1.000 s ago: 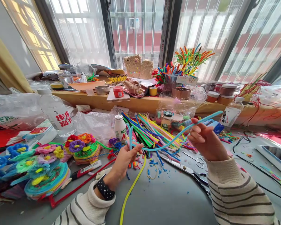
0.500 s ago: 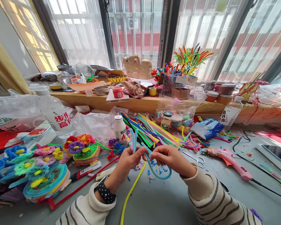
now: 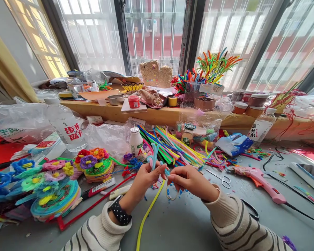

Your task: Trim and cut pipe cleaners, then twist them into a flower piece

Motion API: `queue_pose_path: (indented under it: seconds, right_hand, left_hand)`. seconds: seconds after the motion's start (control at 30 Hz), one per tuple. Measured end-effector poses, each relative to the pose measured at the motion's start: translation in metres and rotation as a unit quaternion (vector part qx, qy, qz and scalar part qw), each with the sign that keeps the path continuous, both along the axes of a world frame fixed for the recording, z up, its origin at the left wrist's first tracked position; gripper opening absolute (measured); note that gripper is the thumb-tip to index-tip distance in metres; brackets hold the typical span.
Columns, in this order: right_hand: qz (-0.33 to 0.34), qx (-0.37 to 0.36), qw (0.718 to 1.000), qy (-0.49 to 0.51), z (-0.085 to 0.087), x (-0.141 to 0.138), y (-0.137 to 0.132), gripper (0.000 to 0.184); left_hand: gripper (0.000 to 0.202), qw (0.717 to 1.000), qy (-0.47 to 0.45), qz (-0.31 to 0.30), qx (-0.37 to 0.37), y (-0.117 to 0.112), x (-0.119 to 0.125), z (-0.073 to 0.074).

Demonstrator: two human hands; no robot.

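Note:
Light blue pipe cleaners (image 3: 155, 153) stand up out of my left hand (image 3: 151, 175), whose thumb and fingers are closed around them. My right hand (image 3: 184, 179) is closed too, pinching a light blue end right beside the left fingertips. The fingers hide how the pieces join between the hands. Below and left of them a yellow pipe cleaner (image 3: 149, 212) runs down the grey table. Behind my hands lies a spread of many-coloured pipe cleaners (image 3: 175, 146), with a white bottle (image 3: 136, 141) at its left.
Pipe-cleaner flowers on round coiled bases (image 3: 56, 198) fill the left. To the right lie scissors (image 3: 221, 178), a pink glue gun (image 3: 261, 183) with its black cord, and a blue-and-white packet (image 3: 234, 143). A crowded wooden sill (image 3: 157, 114) runs along the back.
The large light blue loop that hung below my right hand is gone from sight. Both hands remain close together, and the whole view has shifted slightly.

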State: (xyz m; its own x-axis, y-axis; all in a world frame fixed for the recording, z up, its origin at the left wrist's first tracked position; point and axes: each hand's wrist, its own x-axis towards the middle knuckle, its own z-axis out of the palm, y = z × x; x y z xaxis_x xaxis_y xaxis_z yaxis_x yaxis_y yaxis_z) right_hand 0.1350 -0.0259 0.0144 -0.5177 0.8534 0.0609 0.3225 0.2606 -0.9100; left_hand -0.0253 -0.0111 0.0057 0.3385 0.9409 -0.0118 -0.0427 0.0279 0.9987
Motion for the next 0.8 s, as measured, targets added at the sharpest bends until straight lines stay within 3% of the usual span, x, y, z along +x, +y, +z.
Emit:
queue_pose_path:
  seconds: [0.17,0.23,0.33,0.43,0.57,0.63,0.8]
  right_hand:
    - [-0.094,0.111,0.989,-0.021,0.002,-0.002,-0.001,0.028]
    - [-0.101,0.126,0.987,-0.014,0.001,-0.003,-0.003,0.034]
    - [-0.026,0.059,0.998,0.005,0.000,-0.007,-0.004,0.030]
    - [0.047,-0.044,0.996,0.059,-0.002,-0.010,-0.006,0.039]
    - [0.056,-0.119,0.984,0.122,-0.004,-0.011,-0.006,0.040]
    - [0.033,-0.104,0.986,0.124,-0.006,-0.011,-0.005,0.038]
    - [-0.058,0.030,0.996,0.055,-0.012,-0.011,-0.003,0.038]
  left_hand:
    - [0.025,0.998,-0.057,-0.007,-0.032,-0.002,0.000,0.004]
    - [0.025,0.996,-0.077,-0.016,-0.039,-0.002,-0.001,0.004]
    - [0.022,0.996,-0.082,-0.016,-0.043,-0.001,-0.002,0.002]
    - [0.020,0.997,-0.062,-0.007,-0.039,0.000,-0.002,-0.002]
    - [0.022,0.998,-0.040,0.014,-0.040,0.001,-0.002,-0.002]
    - [0.025,0.998,-0.030,0.034,-0.038,0.001,-0.002,-0.001]
    - [0.036,0.998,-0.006,0.053,-0.018,0.001,-0.003,0.000]
